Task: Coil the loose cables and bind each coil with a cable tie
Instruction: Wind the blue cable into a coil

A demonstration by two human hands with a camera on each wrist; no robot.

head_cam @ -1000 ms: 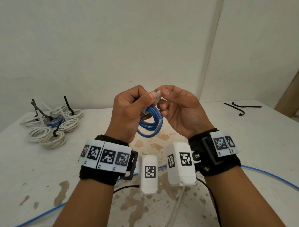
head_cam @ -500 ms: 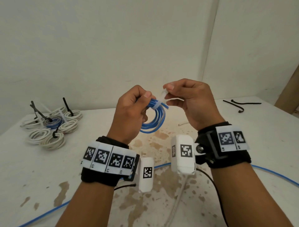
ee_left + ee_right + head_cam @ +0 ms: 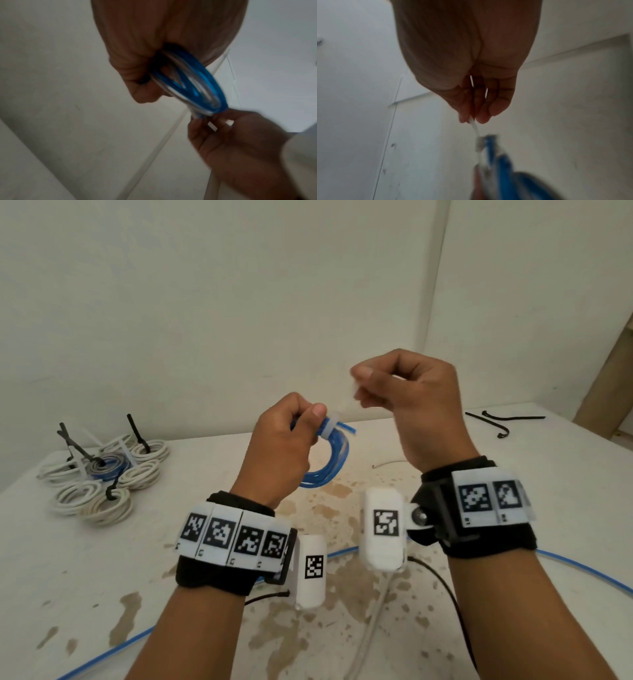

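Both hands are raised above the surface (image 3: pixel 359 628), the left hand (image 3: pixel 281 446) lower and left of the right hand (image 3: pixel 411 405). Between them hangs the cable coil (image 3: pixel 329 460), seemingly bound by a cable tie (image 3: pixel 330 426). Tied coils (image 3: pixel 102 474) cluster far left; loose ties (image 3: pixel 503 421) lie far right.

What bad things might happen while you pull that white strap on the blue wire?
The right hand only pinches the thin tail of the white tie, so it might slip out before the tie is tight. The left hand grips the blue coil on one side only, so a hard tug might pull the loops crooked. One wire end pokes out past the tie and may spring loose.
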